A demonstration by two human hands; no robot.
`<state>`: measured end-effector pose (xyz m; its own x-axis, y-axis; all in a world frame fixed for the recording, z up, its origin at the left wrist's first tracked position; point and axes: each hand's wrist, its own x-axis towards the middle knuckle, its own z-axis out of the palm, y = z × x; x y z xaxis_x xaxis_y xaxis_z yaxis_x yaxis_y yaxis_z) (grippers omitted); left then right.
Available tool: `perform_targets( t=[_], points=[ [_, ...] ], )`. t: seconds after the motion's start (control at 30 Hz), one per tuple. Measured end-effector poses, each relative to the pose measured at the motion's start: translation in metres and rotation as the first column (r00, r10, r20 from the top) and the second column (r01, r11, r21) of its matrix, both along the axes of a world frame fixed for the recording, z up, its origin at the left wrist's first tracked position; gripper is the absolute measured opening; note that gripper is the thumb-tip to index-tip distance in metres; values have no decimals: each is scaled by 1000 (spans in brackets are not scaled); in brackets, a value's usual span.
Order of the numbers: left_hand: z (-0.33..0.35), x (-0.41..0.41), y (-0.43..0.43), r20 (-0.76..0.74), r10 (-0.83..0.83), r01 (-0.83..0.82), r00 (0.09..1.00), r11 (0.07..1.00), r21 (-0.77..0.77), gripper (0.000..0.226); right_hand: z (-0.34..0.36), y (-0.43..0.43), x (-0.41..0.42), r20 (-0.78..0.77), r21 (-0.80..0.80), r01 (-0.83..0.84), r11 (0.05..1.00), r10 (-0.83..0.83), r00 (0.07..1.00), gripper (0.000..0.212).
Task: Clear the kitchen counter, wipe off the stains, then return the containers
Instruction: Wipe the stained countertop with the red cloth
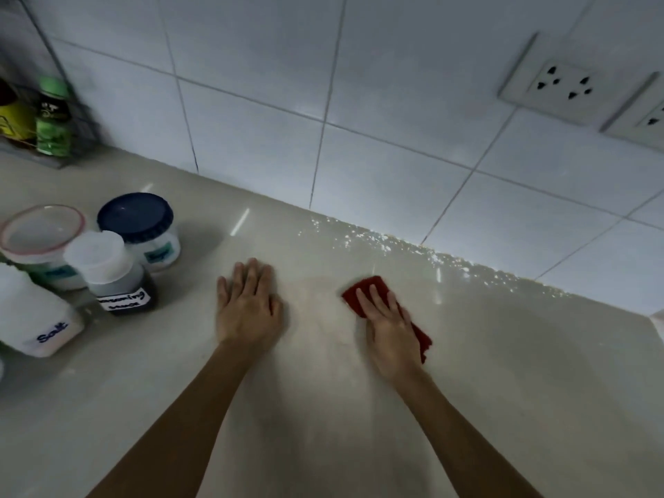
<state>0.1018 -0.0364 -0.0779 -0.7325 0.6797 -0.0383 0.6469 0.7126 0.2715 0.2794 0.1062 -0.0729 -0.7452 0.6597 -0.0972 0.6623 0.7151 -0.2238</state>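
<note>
My right hand (390, 332) presses flat on a red cloth (366, 287) on the beige counter (503, 372), fingers straight. My left hand (248, 307) rests flat on the counter to the left of it, fingers straight and together. A faint reddish stain (319, 292) shows between the two hands. At the left stand several containers: a blue-lidded jar (138, 224), a dark seasoning sauce bottle with a white cap (111, 274), a white salt container (36, 318) and a tub with a pink-rimmed clear lid (41, 233).
A wire rack (77, 138) in the far left corner holds a green bottle (54, 116) and a yellow one (14, 122). The tiled wall (359, 102) carries two power sockets (560, 80) at the upper right. A white object (659, 319) peeks in at the right edge.
</note>
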Motion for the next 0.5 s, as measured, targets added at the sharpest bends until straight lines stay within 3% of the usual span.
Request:
perform_targets(
  t=[0.07, 0.23, 0.37, 0.5],
  points=[
    [-2, -3, 2, 10, 15, -16, 1000, 999, 36, 60, 1, 16, -42, 3, 71, 74, 995, -74, 997, 55],
    [-8, -3, 0, 14, 16, -17, 1000, 997, 71, 61, -3, 3, -153, -67, 40, -273, 961, 275, 959, 53],
    [-9, -6, 1, 19, 16, -18, 1000, 997, 77, 61, -5, 27, -192, -70, 24, -210, 977, 211, 975, 55],
    [-9, -8, 2, 25, 14, -15, 1000, 998, 58, 62, -6, 44, -166, -66, 31, -137, 990, 139, 988, 57]
  ],
)
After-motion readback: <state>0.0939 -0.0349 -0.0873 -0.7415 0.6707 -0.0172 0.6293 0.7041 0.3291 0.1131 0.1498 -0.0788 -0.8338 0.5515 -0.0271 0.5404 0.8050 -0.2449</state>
